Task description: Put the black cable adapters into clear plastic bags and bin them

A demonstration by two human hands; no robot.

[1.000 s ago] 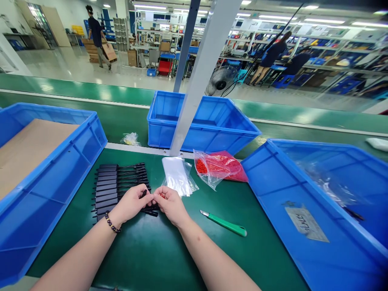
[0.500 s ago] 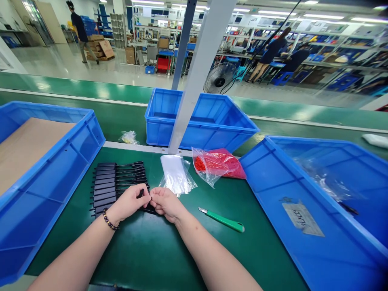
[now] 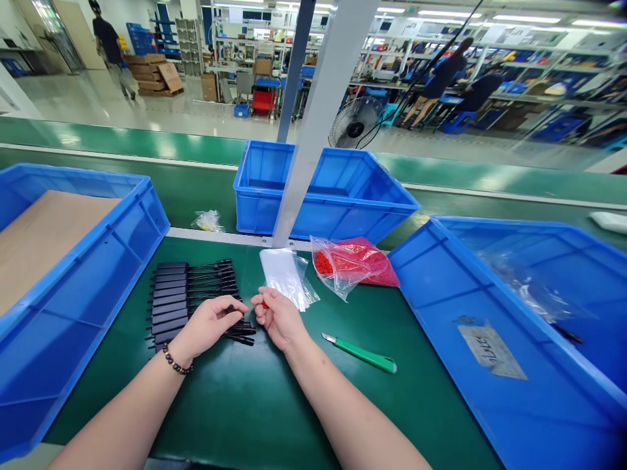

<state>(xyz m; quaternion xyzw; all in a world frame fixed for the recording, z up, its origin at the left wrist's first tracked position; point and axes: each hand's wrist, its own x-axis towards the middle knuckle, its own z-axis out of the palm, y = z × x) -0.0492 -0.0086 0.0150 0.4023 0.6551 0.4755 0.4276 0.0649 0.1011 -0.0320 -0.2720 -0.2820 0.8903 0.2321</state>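
Note:
A row of several black plastic parts (image 3: 191,292) with thin stems lies on the green table. My left hand (image 3: 210,323), with a bead bracelet at the wrist, rests on the nearest ones and pinches the stem end of a black part (image 3: 230,308). My right hand (image 3: 277,316) is just to its right, fingers curled, pinching a small red piece (image 3: 265,304) between thumb and forefinger. The two hands sit a few centimetres apart. A clear bag of red pieces (image 3: 355,262) lies open behind my right hand.
A green-handled knife (image 3: 360,352) lies right of my right hand. A stack of clear bags (image 3: 287,277) sits by the post (image 3: 313,124). Blue crates stand left (image 3: 83,287), behind (image 3: 323,192) and right (image 3: 514,339). People work in the background.
My hands, joined over the black part before, have separated slightly. The right hand has drawn back to the right with a red piece showing at its fingertips. A person at the back has walked left.

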